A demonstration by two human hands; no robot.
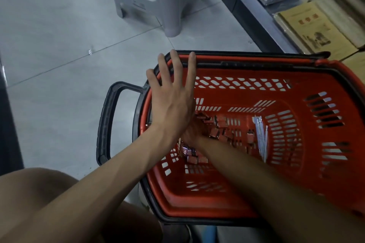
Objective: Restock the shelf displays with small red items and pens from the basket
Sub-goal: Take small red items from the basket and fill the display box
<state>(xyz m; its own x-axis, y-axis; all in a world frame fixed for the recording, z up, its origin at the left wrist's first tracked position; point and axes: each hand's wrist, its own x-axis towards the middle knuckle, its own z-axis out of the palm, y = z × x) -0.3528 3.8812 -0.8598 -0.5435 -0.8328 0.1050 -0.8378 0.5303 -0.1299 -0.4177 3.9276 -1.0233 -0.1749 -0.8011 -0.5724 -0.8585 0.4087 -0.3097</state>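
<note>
From the head camera, a red basket (246, 92) sits on the tiled floor (59, 55) beside a low shelf (254, 10) of books (314, 25). The left hand (171, 94) lies over the basket's far left corner, fingers straight and spread wide, tips at the rim, holding nothing. The right hand (192, 134) reaches down to the basket's bottom among the small red items (219, 130). The left hand covers most of it, so its fingers cannot be read. The pens (261, 136) - a pale bundle - lie near the bottom's right edge. A grey stool (150, 0) stands beyond.
</note>
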